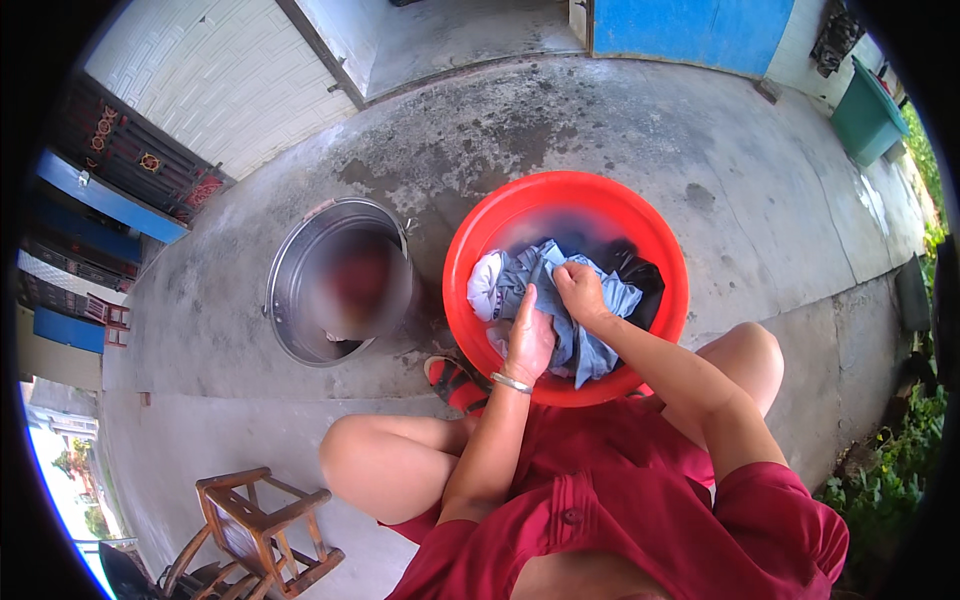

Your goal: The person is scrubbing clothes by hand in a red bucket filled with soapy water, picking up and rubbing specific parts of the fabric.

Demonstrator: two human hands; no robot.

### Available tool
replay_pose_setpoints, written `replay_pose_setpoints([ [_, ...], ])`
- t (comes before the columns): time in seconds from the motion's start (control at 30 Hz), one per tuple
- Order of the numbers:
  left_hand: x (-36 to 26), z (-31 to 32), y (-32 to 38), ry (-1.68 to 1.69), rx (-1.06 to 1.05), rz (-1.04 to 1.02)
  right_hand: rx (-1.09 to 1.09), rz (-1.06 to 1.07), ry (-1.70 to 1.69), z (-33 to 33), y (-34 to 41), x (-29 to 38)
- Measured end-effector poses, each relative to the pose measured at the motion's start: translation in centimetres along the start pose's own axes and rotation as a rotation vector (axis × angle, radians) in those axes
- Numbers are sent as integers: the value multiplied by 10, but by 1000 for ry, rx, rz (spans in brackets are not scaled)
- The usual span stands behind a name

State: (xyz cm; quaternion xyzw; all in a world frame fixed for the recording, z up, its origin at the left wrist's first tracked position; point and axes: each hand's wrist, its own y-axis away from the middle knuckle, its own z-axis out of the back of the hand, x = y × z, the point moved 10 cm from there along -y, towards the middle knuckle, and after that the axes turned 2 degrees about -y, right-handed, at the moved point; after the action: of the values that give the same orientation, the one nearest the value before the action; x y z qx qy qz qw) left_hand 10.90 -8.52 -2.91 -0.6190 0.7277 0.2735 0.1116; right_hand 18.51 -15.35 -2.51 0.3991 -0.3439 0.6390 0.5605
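A light blue cloth garment (pixel 600 352) lies bunched and wet-looking in a red plastic basin (pixel 487 202) on the floor between my knees. My right hand (pixel 581 291) is closed in a fist on its upper folds. Just to the left, my left hand (pixel 534 337) has its thumb raised against the cloth, and the fabric covers its fingers. A metal bangle (pixel 511 383) circles the left wrist. In the same basin are a white cloth (pixel 486 285) at the left and black, shiny material (pixel 645 281) at the right. Blur hides the basin's far part.
Left of the basin stands a metal bucket (pixel 289 274); its dark red contents are blurred. A wooden stool (pixel 262 517) is at the lower left. Farther off are a green plastic bin (pixel 866 112) and a blue door (pixel 690 30). The concrete floor (pixel 757 202) has damp patches.
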Motion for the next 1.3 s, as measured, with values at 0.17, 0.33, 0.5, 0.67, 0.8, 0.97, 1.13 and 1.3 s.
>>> replay_pose_setpoints([
  [0.17, -14, 31, -9, -273, -155, 54, 355, -418, -708, -36, 21, -3],
  [0.33, -12, 28, -15, -184, -87, 46, 353, -703, -1175, -29, 18, -16],
  [0.5, -32, 37, -12, -194, -184, -42, 220, -645, -1012, -4, 10, -16],
  [0.67, -29, 41, -6, -403, -374, -126, 124, 266, -161, -12, 27, 57],
  [0.8, 14, 8, 6, -710, -337, -165, -142, 31, 148, 25, -10, 20],
  [0.97, -19, 89, -13, -115, 7, -110, 57, 220, 8, -34, 56, 84],
  [1.13, 15, 37, -3, -509, -396, -76, -52, -68, 247, 12, 0, 6],
  [1.3, 7, 41, -10, -319, -314, -36, 64, 178, 135, -22, 37, 56],
])
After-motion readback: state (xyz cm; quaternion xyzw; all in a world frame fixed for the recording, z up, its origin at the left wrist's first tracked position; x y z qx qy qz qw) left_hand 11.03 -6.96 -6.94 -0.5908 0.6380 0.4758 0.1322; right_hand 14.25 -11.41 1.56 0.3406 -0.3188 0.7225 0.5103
